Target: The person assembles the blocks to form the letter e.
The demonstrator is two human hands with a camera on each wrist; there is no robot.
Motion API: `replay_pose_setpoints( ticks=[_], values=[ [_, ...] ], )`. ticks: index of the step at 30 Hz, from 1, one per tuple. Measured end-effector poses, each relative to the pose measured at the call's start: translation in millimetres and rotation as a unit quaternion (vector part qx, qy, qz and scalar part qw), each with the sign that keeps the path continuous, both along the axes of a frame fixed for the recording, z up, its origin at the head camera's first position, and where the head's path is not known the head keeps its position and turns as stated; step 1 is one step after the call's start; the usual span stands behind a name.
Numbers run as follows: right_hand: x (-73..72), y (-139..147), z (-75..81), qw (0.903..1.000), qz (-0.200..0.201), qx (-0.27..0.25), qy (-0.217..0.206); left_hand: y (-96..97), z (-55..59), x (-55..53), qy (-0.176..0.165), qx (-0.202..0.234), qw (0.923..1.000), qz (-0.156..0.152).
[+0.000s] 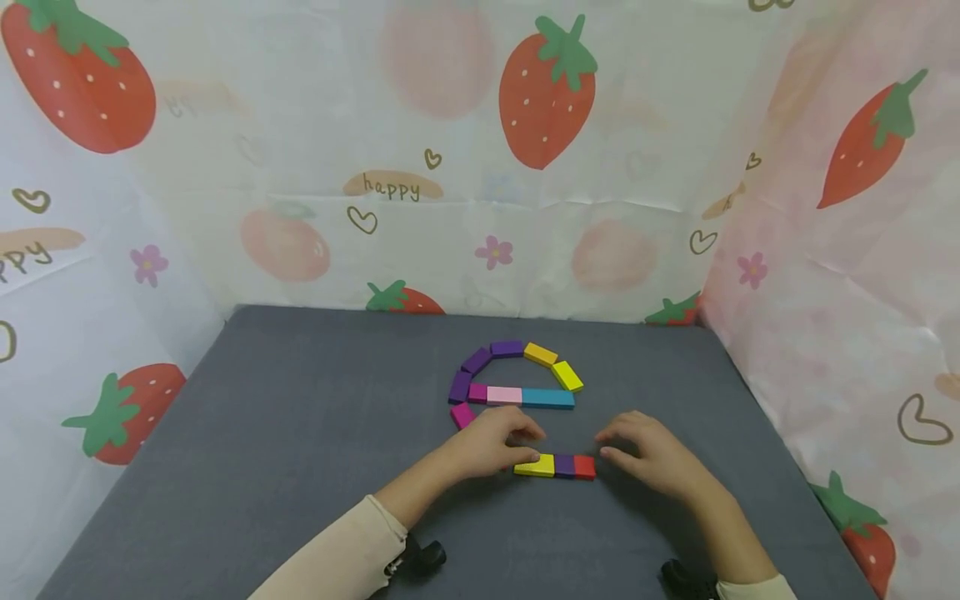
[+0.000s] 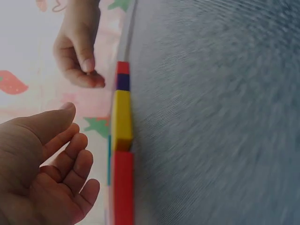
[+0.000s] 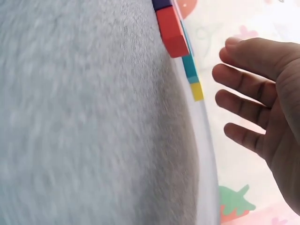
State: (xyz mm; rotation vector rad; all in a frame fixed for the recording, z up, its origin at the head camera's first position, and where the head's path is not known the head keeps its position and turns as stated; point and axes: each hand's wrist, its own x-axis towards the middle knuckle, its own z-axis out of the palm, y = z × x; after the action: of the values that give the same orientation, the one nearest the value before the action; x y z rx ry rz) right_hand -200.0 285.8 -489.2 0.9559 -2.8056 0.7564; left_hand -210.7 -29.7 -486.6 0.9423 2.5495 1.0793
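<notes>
Colored blocks lie on the grey tabletop in a shape like a letter "e". Its bottom row has a yellow block [image 1: 534, 470], a purple block [image 1: 564, 467] and a red block [image 1: 584, 468] at the right end. A longer red block [image 2: 123, 187] adjoins the yellow one in the left wrist view; the left hand mostly hides it from the head. My left hand [image 1: 491, 442] hovers over the row's left part, fingers loosely bent, with nothing in its grasp. Just past the right end, my right hand [image 1: 656, 454] hangs with relaxed fingers, also holding nothing.
Behind the hands, a blue block [image 1: 548, 398], a pink block [image 1: 504, 396] and a small magenta block form a crossbar. Purple, orange and yellow blocks [image 1: 567, 376] arch above it. A strawberry-print curtain [image 1: 465, 250] surrounds the grey table [image 1: 322, 392].
</notes>
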Motion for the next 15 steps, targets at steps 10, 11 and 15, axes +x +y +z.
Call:
replay_pose_setpoints(
  ticks=[10, 11, 15],
  values=[
    [10.3, 9.0, 6.9, 0.9954, -0.002, 0.016, 0.095, -44.1, 18.1, 12.0, 0.019, 0.002, 0.9991, 0.038],
    [11.5, 10.1, 7.4, 0.9945, -0.002, 0.016, 0.104, -49.2, 19.0, 13.7, 0.023, 0.001, 0.9988, 0.043],
    [16.0, 15.1, 8.4, 0.9896, -0.002, 0.016, 0.143, -70.1, 21.3, 18.6, 0.040, -0.006, 0.9975, 0.057]
  ],
)
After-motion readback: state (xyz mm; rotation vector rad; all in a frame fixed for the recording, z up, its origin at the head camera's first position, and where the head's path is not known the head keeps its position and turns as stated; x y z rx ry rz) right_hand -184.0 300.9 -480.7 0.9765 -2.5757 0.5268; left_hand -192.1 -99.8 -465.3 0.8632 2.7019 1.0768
